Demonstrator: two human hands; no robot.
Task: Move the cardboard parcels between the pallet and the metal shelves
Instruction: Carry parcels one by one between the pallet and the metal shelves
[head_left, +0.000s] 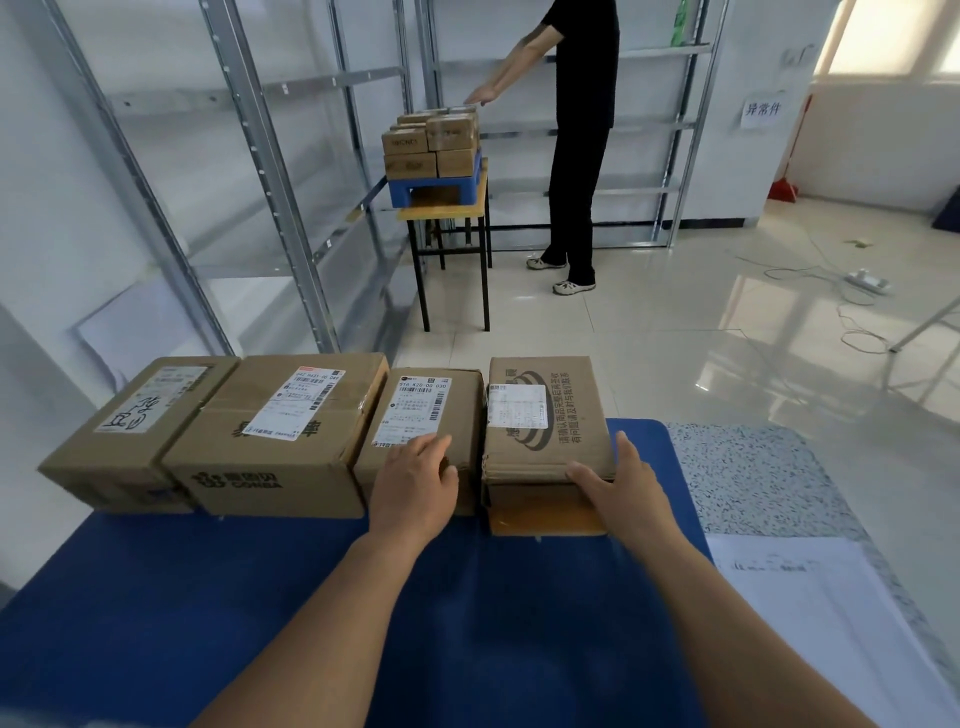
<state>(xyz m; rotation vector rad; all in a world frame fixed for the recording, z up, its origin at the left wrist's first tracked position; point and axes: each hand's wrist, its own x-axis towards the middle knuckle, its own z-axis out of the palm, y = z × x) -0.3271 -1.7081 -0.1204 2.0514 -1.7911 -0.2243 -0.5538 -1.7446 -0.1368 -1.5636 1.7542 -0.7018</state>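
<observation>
Four cardboard parcels stand in a row along the far edge of the blue pallet (260, 597). My left hand (415, 480) rests flat on the near top of the third parcel (415, 410), thumb by the gap to the right. My right hand (626, 491) is against the near right corner of the rightmost parcel (545, 415), with straight fingers along its right side and the thumb on its front top edge. The large parcel (280, 431) and the leftmost parcel (135, 421) are untouched. The metal shelves (249, 156) rise behind the row on the left.
A person in black stands at the far shelves (691, 130), hands over a stack of small parcels (431, 143) on a small blue pallet (434, 189) on a table (447, 210). Papers (810, 597) lie on a speckled top to my right. Cables (852, 306) trail across the tiled floor.
</observation>
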